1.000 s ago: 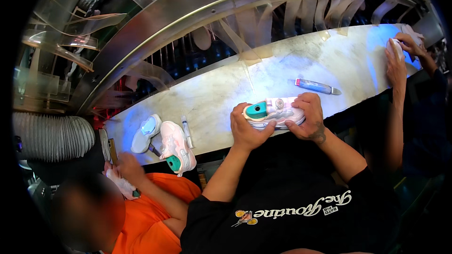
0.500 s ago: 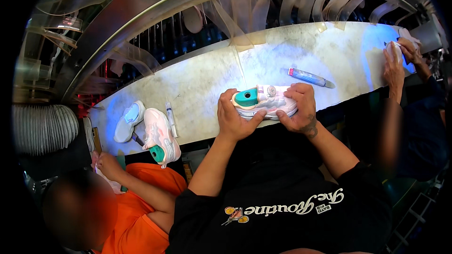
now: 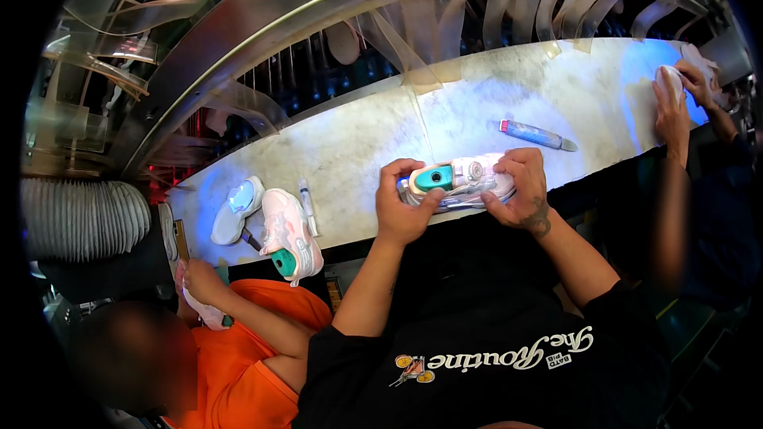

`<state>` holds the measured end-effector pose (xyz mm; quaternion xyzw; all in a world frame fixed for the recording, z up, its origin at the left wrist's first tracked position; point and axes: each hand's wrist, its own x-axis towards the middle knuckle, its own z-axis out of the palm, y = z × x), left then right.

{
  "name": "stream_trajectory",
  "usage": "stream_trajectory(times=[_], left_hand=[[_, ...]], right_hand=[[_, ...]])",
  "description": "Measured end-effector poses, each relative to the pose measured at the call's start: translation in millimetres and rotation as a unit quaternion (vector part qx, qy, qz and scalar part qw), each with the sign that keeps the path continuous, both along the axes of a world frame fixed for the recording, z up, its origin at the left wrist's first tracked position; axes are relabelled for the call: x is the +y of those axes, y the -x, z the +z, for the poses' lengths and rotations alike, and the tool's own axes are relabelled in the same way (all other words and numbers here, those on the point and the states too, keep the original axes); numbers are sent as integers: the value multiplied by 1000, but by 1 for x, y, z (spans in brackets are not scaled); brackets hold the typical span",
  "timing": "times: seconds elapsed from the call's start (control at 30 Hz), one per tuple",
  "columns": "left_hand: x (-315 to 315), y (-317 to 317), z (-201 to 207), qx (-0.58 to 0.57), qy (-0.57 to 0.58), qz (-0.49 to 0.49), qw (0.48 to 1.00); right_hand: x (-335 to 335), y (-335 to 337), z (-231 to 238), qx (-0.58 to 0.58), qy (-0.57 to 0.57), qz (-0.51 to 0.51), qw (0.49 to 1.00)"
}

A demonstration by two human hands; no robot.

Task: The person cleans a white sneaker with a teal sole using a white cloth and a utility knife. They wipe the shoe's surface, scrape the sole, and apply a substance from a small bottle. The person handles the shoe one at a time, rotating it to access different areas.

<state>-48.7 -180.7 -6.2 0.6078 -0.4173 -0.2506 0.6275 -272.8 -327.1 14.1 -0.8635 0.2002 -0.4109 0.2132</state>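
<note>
Between my two hands I hold a white and pale pink shoe (image 3: 481, 179) above the near edge of the table. Inside its collar sits a teal shoe last (image 3: 434, 179) with a dark round hole. My left hand (image 3: 403, 205) grips the heel end, thumb along the lower side. My right hand (image 3: 520, 189) wraps the toe end, fingers over the top and thumb on the near side. The shoe lies on its length from left to right, its round dial facing up. Farther right on the table is a knife-like tool (image 3: 536, 135) with a bluish wrapped handle.
On the pale table (image 3: 342, 151), another pink shoe (image 3: 288, 226) with a teal last, a separate sole (image 3: 237, 210) and a slim tube (image 3: 307, 205) lie at left. Clear strip curtains (image 3: 433, 32) hang behind. Co-workers sit at both sides, an orange sleeve (image 3: 262, 326) close on my left.
The whole view has shifted slightly, so the table things appear farther right. The shoe has tipped a little in my hands, showing more of its near side edge; my grip stays on both ends.
</note>
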Motion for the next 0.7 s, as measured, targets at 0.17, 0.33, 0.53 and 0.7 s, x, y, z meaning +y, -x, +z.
stream_trajectory(times=[0.17,0.33,0.53,0.7], left_hand=[[12,-6,-4,32,69,-8,997],[34,-13,5,68,-4,8,998],[43,-39,14,128,-41,-114,984],[42,-41,5,185,10,-127,974]], right_hand=[[-1,2,0,3,-3,2,1000],[-3,-1,-3,-6,20,10,1000],[0,-2,-4,-16,32,-7,999],[3,0,-3,-8,40,-7,999]])
